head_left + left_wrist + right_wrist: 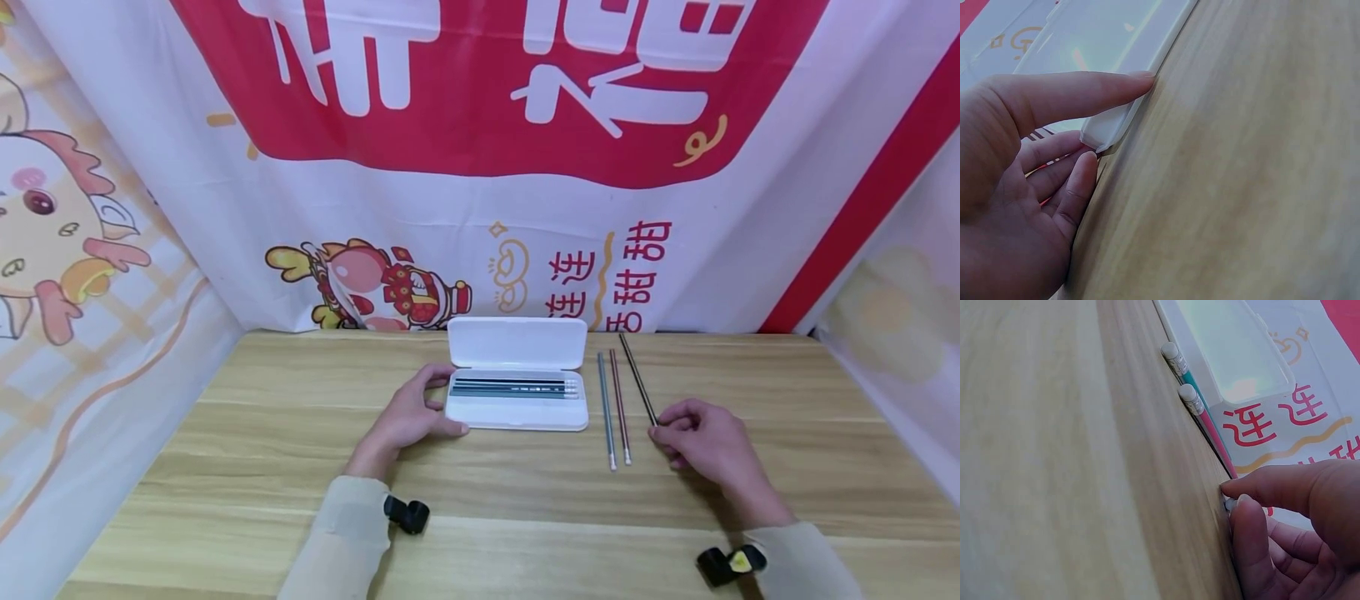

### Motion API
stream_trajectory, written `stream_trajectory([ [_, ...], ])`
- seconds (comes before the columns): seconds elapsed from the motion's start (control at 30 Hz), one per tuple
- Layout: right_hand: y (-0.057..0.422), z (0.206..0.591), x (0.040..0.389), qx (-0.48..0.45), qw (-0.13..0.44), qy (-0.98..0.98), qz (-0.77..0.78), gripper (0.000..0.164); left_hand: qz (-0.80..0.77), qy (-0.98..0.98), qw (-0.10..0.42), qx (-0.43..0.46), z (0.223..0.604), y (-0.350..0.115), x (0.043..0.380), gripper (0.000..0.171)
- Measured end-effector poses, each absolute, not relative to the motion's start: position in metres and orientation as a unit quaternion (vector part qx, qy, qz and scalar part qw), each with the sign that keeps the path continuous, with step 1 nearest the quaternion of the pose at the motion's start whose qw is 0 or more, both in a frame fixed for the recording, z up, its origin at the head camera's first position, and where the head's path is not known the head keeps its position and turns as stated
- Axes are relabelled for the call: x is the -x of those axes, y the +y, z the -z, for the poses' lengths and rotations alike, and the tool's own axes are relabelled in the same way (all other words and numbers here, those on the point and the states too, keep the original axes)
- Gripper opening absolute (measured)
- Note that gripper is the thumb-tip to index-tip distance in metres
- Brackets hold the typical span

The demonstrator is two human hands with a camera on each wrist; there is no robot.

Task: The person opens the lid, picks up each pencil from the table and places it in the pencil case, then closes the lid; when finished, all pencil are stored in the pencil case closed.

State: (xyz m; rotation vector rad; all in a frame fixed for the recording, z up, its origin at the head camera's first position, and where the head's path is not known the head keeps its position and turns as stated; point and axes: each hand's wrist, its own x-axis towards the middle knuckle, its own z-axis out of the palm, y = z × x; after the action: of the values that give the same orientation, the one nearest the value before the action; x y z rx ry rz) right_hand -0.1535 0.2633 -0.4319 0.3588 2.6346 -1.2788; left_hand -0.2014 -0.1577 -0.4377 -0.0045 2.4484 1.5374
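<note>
A white pencil case lies on the table with its lid raised at the back. Several dark green pencils lie side by side in its rear part. My left hand holds the case's left end, thumb along the front edge and fingers at the side. To the right of the case, my right hand pinches a black pencil near its eraser end. Between that hand and the case lie a teal pencil and a red pencil, their erasers towards me.
The wooden table ends at the back against a printed white and red cloth. Another patterned cloth hangs on the left side. The raised lid stands near the back cloth.
</note>
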Motion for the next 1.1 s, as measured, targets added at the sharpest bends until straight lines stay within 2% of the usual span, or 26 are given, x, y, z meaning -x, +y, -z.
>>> stream_trajectory([
  [0.9,0.2594,0.4314,0.1533,-0.117,0.087,0.909,0.391,0.028,-0.522,0.844,0.125,0.009,0.4359,-0.1554,0.2015,0.089],
  [1.1,0.2640,0.4346,0.1537,-0.119,0.090,0.892,0.426,0.032,-0.524,0.842,0.128,0.012,0.4366,-0.1555,0.2016,0.088],
])
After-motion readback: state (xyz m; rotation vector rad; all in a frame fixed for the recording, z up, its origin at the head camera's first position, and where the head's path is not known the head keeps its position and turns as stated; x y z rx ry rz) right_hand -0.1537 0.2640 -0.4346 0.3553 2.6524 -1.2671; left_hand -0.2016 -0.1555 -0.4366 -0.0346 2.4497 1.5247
